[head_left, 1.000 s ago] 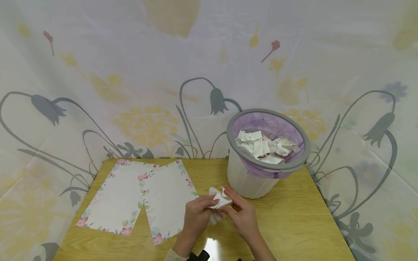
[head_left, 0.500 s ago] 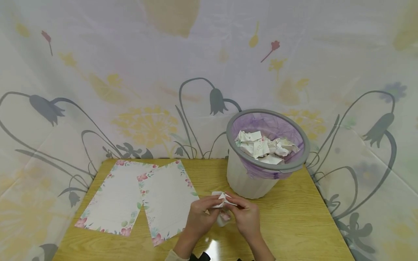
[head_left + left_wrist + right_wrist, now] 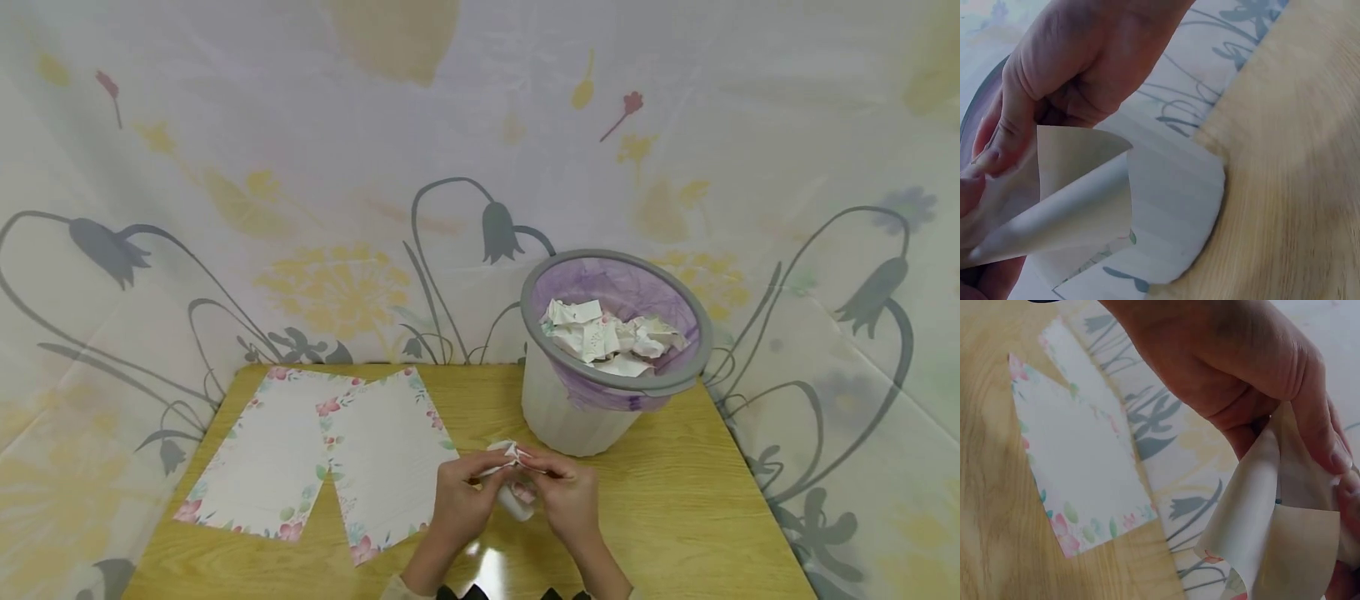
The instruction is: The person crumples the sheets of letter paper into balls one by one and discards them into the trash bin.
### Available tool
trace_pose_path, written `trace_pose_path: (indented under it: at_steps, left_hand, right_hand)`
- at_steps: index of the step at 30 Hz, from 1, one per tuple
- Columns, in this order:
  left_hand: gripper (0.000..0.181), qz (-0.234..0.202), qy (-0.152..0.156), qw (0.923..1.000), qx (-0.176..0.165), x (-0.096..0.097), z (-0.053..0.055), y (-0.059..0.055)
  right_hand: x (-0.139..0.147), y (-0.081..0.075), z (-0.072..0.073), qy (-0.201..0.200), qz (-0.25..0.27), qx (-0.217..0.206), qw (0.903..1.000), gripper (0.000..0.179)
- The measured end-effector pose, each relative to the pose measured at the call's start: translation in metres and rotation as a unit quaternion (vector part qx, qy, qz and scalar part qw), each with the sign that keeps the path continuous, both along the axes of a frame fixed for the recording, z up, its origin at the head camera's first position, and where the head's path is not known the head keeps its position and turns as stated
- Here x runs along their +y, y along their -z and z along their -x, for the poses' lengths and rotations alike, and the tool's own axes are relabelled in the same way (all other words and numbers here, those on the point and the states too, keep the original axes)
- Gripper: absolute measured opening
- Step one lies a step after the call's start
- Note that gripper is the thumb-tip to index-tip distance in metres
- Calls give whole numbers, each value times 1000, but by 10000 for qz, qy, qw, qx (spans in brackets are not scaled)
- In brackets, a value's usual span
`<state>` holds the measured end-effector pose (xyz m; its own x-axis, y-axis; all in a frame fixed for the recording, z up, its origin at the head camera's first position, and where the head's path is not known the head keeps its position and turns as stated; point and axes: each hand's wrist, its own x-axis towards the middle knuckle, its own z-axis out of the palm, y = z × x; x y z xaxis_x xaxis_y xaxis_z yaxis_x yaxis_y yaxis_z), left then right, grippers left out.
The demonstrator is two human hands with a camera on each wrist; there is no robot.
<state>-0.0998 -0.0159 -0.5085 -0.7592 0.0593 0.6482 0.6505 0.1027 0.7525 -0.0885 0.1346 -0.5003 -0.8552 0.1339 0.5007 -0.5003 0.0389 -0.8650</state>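
Observation:
A curled piece of white paper (image 3: 515,502), with some floral print, is held between both hands in front of the bin. My left hand (image 3: 465,493) pinches it from the left with thumb and fingers. My right hand (image 3: 572,493) pinches it from the right, its fingertips close to the left hand's. In the left wrist view the paper (image 3: 1075,212) bends into a loose roll with a flap standing up. Leaf print shows along its lower edge there. The right wrist view shows the paper (image 3: 1241,494) folded over, reddish print at its lower edge.
Two floral-bordered sheets lie to the left on the wooden table (image 3: 690,517), the nearer sheet (image 3: 386,458) overlapping the farther sheet (image 3: 266,458). Behind the hands, at the right, stands a white bin (image 3: 573,425) with a purple liner, holding torn paper pieces (image 3: 600,337). A floral curtain (image 3: 337,167) hangs behind.
Both hands have moved slightly right and drawn together, fingertips closer at the paper. The paper has turned, its lower curl showing more below the fingers. Sheets and bin stay where they were.

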Motion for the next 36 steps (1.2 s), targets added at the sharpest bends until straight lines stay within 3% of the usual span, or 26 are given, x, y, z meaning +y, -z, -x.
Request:
trace_pose_path:
  at_steps: [4,6,10,13,17,19,24,28,32,34,36]
  left_hand:
    - [14,-136,-330,9993,-57,5,-1,-5]
    - [14,-250,-302,9991,-141,6,-2,-10]
    - [17,-509,265,9971,-493,1,-4,-17]
    - [25,-800,848,9908,-691,-5,-2,-10]
    - [27,-1265,1378,9811,-502,-11,3,3]
    - [23,-1431,1486,9779,-337,-11,4,5]
    - [16,-1620,1329,9770,-384,-12,5,7]
    - [13,-1727,1009,9752,-952,-11,4,8]
    - [23,-2138,977,9590,-1583,-9,4,9]
    - [29,-2393,1044,9505,-1682,-8,5,10]
    - [35,-2493,1029,9492,-1620,-7,6,11]
  right_hand:
    - [3,2,1,-255,207,-249,9991,9]
    - [5,2,0,-409,413,-370,9976,9]
    - [6,3,-1,-451,623,-443,9961,10]
    - [7,2,0,-341,600,-291,9972,11]
    - [7,1,2,-351,714,-104,9968,12]
    - [7,2,2,-448,867,-57,9952,14]
    - [10,6,3,-821,1153,93,9899,23]
    - [13,7,3,-1269,1220,171,9842,26]
    - [15,7,2,-1658,1250,217,9780,21]
    - [16,7,2,-1788,1280,211,9753,18]
    - [17,6,2,-1895,1323,221,9727,18]
